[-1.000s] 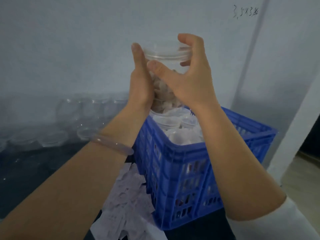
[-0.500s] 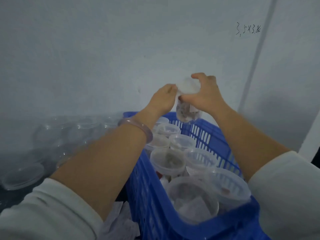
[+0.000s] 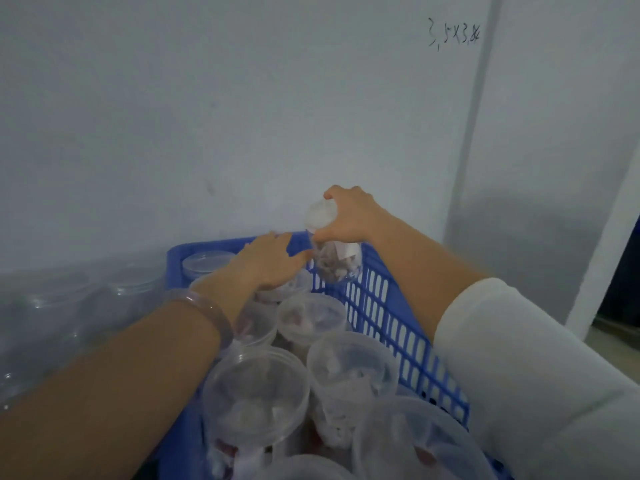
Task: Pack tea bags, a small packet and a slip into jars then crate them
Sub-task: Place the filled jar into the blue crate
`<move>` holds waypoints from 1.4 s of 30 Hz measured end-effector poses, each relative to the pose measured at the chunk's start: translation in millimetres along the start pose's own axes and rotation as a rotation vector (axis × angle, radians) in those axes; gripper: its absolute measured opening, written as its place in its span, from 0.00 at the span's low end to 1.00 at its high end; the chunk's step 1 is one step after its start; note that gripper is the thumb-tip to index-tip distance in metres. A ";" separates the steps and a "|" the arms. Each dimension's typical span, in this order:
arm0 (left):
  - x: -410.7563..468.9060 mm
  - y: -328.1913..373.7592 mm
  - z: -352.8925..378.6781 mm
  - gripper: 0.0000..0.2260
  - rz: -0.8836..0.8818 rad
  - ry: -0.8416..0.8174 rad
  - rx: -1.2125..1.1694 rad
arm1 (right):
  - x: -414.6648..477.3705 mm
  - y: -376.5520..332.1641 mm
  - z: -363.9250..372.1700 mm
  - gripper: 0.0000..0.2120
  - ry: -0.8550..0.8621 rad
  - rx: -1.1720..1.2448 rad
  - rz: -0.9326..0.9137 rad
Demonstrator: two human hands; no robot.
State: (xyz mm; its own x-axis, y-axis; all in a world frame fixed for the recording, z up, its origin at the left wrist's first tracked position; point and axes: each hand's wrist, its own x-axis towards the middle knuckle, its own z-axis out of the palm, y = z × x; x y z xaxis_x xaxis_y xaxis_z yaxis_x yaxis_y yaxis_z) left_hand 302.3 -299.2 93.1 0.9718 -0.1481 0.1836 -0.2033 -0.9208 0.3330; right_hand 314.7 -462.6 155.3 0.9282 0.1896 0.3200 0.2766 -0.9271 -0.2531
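Observation:
A clear lidded jar [image 3: 334,261] with tea bags and a white slip inside hangs tilted over the far right corner of the blue crate [image 3: 388,317]. My right hand [image 3: 349,214] grips it by the lid from above. My left hand [image 3: 270,259] lies flat, fingers spread, on the lid of a packed jar at the crate's far end, just left of the held jar. Several closed, filled jars [image 3: 256,393] stand packed in the crate.
Empty clear jars and lids [image 3: 131,289] crowd the dark table to the left of the crate. A white wall stands close behind the crate. A doorway opens to the far right.
The jar has come down from above the crate toward its far right corner. My left hand let go of it and dropped onto a jar in the crate.

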 end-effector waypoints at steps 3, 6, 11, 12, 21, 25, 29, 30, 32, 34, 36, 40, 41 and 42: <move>2.1 -8.5 5.2 0.28 -0.038 -0.132 0.063 | 14.3 10.3 14.7 0.39 -0.049 -0.011 0.035; -3.7 -9.3 6.7 0.28 -0.062 -0.184 0.080 | 26.3 18.4 29.5 0.39 -0.078 -0.019 0.049; -6.8 -5.3 3.2 0.28 -0.084 -0.191 0.105 | 43.0 25.2 59.9 0.37 -0.150 0.029 0.014; -7.6 -5.9 3.4 0.27 -0.090 -0.193 0.089 | 44.8 25.2 67.4 0.36 -0.177 0.026 0.020; -8.5 -9.1 5.1 0.26 -0.085 -0.164 0.061 | 54.3 12.7 106.6 0.21 -0.251 0.076 -0.004; -8.3 -9.3 7.4 0.30 -0.058 -0.131 0.141 | 44.3 11.8 108.2 0.26 -0.321 -0.028 -0.066; -8.6 -9.8 6.9 0.31 -0.081 -0.149 0.176 | 37.1 15.5 107.2 0.37 -0.303 -0.209 -0.077; -9.3 -9.4 6.2 0.30 -0.083 -0.158 0.177 | 35.5 15.4 106.7 0.38 -0.285 -0.275 -0.113; -12.3 -9.0 5.2 0.30 -0.072 -0.159 0.192 | 34.5 14.2 105.5 0.37 -0.249 -0.382 -0.170; -14.1 -9.9 4.5 0.28 -0.050 -0.144 0.226 | 34.9 13.2 104.3 0.35 -0.237 -0.447 -0.196; -14.6 -11.3 4.8 0.28 -0.048 -0.134 0.244 | 33.4 10.6 101.0 0.36 -0.278 -0.471 -0.202; -14.9 -11.9 7.4 0.27 -0.031 -0.141 0.277 | 23.4 -5.2 83.5 0.38 -0.331 -0.535 -0.258; -16.3 -12.9 6.5 0.27 -0.021 -0.133 0.285 | 20.1 -12.2 75.6 0.34 -0.314 -0.564 -0.286; -17.7 -14.7 4.6 0.25 -0.010 -0.103 0.299 | 17.0 -21.1 66.3 0.31 -0.297 -0.573 -0.307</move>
State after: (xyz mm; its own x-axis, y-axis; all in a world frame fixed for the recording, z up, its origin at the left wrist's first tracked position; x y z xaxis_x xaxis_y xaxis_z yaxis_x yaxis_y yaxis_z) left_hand 288.6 -284.7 80.8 0.9837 -0.1604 0.0818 -0.1644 -0.9854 0.0451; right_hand 341.1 -418.4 105.5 0.8805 0.4738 0.0173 0.4378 -0.8265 0.3538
